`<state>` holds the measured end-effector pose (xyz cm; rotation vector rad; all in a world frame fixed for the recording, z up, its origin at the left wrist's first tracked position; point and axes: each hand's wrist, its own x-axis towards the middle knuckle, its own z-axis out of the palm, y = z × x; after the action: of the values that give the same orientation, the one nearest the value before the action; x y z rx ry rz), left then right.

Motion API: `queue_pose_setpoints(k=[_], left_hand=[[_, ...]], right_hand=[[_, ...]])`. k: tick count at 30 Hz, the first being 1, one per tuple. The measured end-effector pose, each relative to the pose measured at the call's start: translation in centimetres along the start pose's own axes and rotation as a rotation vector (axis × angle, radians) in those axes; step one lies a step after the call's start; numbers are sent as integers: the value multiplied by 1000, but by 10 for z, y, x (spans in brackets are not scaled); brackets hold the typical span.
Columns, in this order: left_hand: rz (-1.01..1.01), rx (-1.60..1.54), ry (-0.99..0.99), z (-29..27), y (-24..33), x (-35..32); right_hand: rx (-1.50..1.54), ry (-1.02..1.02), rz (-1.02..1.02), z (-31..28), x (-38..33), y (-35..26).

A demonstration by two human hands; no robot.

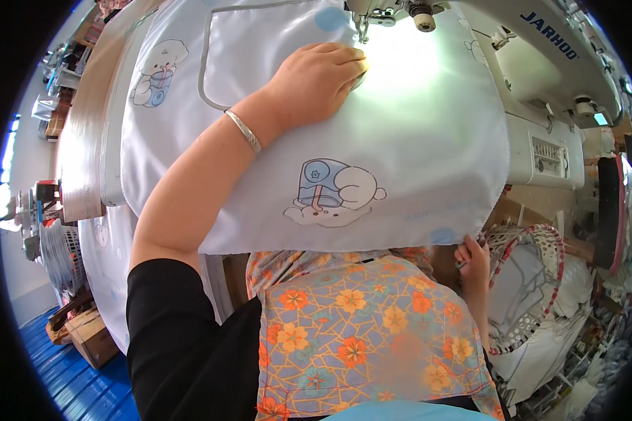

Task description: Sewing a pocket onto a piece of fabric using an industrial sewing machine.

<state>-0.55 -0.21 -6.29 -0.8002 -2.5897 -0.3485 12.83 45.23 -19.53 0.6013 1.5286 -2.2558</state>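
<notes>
A large white satiny cloth (274, 217) printed with cartoon animals and blue dots spreads over the machine bed and hangs toward my lap. My left hand (323, 78) rests on it just in front of the sewing machine's needle and presser foot (361, 29). Its fingers are together and bent down at the cloth; the tips are partly hidden in the lamp glare. A grey trim line (203, 67) curves over the cloth and passes beneath my left forearm. At the cloth's near right corner, my right hand (473, 258) pinches the edge.
The white sewing machine (527, 63) arches over the upper right, its lamp glaring on the cloth. A wooden tabletop (84, 126) lies to the left. Low on the right stands a basket (527, 281) with a red-and-white rim and pale material. A cardboard box (91, 337) sits on the blue floor.
</notes>
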Motion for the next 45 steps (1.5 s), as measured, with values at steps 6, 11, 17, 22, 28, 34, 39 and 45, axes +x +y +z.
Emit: queue_pose_setpoints(k=[6,11,17,22,28,34,39,45], left_hand=[[-56,51,-12,5,-15,9],[-71,26,-36,3,-22,12],[-70,-15,-90,-1,-23,7],[-51,-22,-114,-1,-24,9],[-96,3,-164,-2,-22,11],[-150,43,-192,-2,-21,15],[-116,87,-214,-1,-22,14],[-110,131,-175,7,-15,18]], right_hand=[[320,-149,47,49,-11,38],[219,-115,9,99,-27,19],[141,153,-260,102,-28,-7],[-89,254,-445,132,-34,0],[-752,193,-737,115,-1,-57],[-1165,234,-708,122,23,-102],[-1336,289,-696,141,60,-153],[-1314,330,-924,136,101,-169]])
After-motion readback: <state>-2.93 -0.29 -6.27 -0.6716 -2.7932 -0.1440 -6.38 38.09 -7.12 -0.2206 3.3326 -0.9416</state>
